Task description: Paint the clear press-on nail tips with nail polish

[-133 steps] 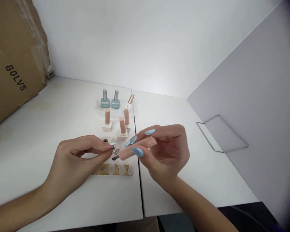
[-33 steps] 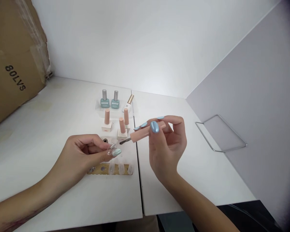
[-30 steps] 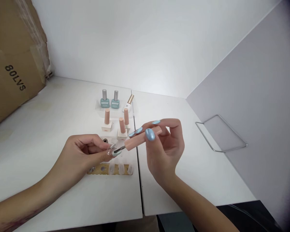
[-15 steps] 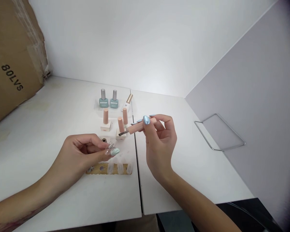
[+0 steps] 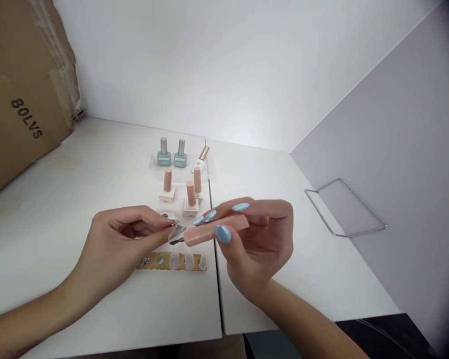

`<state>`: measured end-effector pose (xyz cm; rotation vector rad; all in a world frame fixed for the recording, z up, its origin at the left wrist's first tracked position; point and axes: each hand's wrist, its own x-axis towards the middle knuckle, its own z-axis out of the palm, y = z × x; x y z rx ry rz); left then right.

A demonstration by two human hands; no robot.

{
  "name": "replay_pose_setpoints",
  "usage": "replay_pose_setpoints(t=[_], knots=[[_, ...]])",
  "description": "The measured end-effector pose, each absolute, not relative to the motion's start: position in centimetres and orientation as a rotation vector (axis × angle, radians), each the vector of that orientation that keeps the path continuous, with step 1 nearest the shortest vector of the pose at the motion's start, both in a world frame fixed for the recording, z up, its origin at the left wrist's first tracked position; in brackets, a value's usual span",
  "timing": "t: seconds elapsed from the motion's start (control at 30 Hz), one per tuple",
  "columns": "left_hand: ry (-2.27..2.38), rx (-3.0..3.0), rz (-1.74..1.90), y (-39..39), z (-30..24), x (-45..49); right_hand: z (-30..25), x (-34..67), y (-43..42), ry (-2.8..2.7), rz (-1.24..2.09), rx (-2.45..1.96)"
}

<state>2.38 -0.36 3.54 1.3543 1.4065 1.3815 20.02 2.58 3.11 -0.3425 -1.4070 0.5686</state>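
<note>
Between thumb and forefinger, my left hand (image 5: 125, 249) pinches a clear false nail tip (image 5: 177, 231). My right hand (image 5: 260, 244) grips the pink cap of a nail polish brush (image 5: 217, 230), whose dark bristles are at the lower edge of the nail tip; contact looks likely but is hard to confirm. Below the hands lies a gold strip (image 5: 159, 262) with several pale false nails (image 5: 189, 259) standing on it. Behind the hands stand a white square polish bottle with a pink cap (image 5: 167, 193), another like it (image 5: 190, 205), and a third partly hidden (image 5: 197, 180).
Farther back, a clear tray (image 5: 155, 172) holds two teal polish bottles (image 5: 172, 158) and a tilted white bottle with a gold cap (image 5: 201, 160). A cardboard box (image 5: 26, 99) stands at left. A wire frame (image 5: 346, 207) is at the right wall. A seam splits the white table (image 5: 164, 309).
My right hand has brought the brush down and left, from above the bottles to the nail tip. My left hand still pinches the tip, which has turned somewhat. The view has shifted slightly.
</note>
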Motion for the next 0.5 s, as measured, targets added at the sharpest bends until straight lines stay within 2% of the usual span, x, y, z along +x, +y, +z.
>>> replay_pose_setpoints(t=[0.2,0.5], knots=[[1.412,1.4,1.391,-0.5,3.4,2.8,2.9,20.4,2.8,-1.417,0.585,-0.375],[1.44,1.457,1.436,-1.2,2.6,2.5,3.3,20.8,3.7,-1.298,0.577,-0.653]])
